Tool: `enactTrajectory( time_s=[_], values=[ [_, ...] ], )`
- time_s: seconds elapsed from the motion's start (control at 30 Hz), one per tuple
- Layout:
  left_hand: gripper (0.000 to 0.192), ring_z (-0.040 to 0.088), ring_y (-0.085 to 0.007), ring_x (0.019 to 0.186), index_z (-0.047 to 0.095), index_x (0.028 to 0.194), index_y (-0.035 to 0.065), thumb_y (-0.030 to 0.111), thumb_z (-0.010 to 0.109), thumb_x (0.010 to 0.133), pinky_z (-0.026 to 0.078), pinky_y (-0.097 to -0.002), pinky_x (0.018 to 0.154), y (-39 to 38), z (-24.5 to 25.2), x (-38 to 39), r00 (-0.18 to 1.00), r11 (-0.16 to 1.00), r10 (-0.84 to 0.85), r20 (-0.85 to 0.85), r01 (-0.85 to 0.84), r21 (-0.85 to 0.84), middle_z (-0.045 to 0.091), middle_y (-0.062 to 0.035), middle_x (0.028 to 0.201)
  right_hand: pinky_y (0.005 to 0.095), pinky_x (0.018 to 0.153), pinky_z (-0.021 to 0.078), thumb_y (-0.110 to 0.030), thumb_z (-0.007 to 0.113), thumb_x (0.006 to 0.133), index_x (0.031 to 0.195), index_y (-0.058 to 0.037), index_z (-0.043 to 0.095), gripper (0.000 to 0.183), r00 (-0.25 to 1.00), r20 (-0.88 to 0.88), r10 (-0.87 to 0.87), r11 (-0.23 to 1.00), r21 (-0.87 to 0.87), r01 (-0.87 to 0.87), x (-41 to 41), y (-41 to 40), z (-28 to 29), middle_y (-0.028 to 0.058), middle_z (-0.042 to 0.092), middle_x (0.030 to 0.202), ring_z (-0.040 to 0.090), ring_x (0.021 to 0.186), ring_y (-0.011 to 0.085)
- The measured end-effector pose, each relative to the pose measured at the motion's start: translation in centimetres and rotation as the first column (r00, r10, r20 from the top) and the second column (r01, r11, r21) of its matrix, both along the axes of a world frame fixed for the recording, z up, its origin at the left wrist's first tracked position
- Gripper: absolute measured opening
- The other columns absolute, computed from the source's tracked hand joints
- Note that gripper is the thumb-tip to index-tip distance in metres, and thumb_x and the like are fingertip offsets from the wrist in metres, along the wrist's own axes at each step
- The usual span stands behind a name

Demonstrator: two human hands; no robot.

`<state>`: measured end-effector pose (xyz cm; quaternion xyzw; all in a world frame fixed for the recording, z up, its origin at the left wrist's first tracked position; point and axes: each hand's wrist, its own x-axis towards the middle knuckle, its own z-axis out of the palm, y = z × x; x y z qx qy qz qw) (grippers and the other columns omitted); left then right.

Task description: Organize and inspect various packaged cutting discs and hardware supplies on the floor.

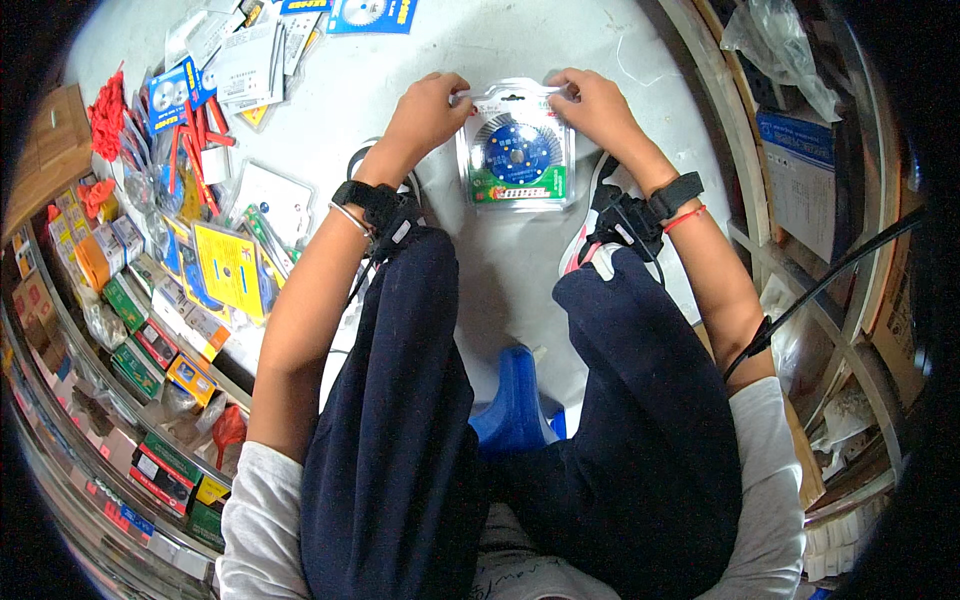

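A clear plastic blister pack (517, 196) lies face up before me, between my feet. Inside it sits a diamond saw blade (517, 152) with a blue centre and a grey toothed rim, over a printed card with a green lower part. My left hand (427, 109) pinches the pack's far left corner between thumb and fingers. At the far right corner, my right hand (592, 105) grips the plastic edge in the same way. The fingertips of both hands are partly hidden behind the clear plastic. Black straps with small devices circle both wrists.
Blue saw blade packs (171, 96), white cards (247, 64), red strips (196, 150) and a yellow card pack (226, 262) lie heaped on the left of the pale floor. Shelves with small boxes (126, 302) curve along the left. A blue stool (510, 405) is beneath me. Wooden shelving (742, 127) borders the right.
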<state>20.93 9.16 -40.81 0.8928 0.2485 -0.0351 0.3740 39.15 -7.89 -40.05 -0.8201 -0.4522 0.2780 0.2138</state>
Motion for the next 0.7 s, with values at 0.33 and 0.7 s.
enactTrajectory(
  time_s=[0.33,0.7],
  values=[
    [0.025,0.064,-0.0292,0.080,0.064,0.100,0.0019,0.019,0.058,0.084,0.051,-0.0363,0.075,0.1,0.9,0.1,1.000,1.000,-0.001,-0.012,0.001,0.004,0.065,-0.0155,0.096,0.0326,0.073,0.0497,-0.023,0.062,0.082,0.101,-0.0067,0.065,0.026,0.997,-0.055,-0.052,0.998,-0.031,0.050,0.1,-0.1,0.4,0.0129,0.066,0.088,0.063,0.078,0.0230],
    [0.026,0.065,-0.0279,0.083,0.063,0.105,0.0037,0.020,0.061,0.084,0.052,-0.0343,0.076,0.1,-0.1,-0.4,1.000,1.000,0.018,0.018,-0.017,-0.022,0.065,-0.0155,0.101,0.0317,0.073,0.0503,-0.020,0.060,0.083,0.105,-0.0073,0.064,0.025,0.995,-0.084,-0.056,0.998,-0.007,0.056,0.2,-0.7,0.0,0.0116,0.066,0.087,0.063,0.077,0.0204]
  ],
)
